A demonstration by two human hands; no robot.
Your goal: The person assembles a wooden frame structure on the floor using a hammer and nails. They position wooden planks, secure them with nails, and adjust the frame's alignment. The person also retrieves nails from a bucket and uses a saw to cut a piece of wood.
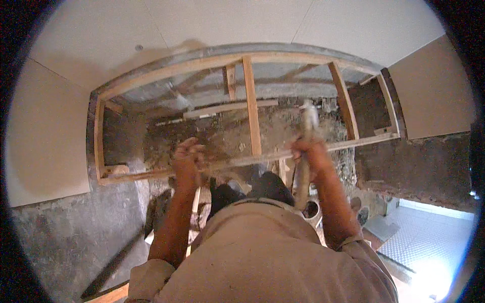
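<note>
Here, right hand gripping hammer, wooden frame

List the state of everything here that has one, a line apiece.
Long-handled tool with a pale head: gripped, blurred, head pointing away from the person.
Right hand: closed around the tool's handle.
Left hand: fingers curled near the frame's near rail; whether it holds anything is unclear.
Long light-brown wooden frame: assembled, open between its bars.
Two straight light-brown wooden crossbars: spanning the frame.
Pale patterned surface at lower right: brightly lit.
</note>
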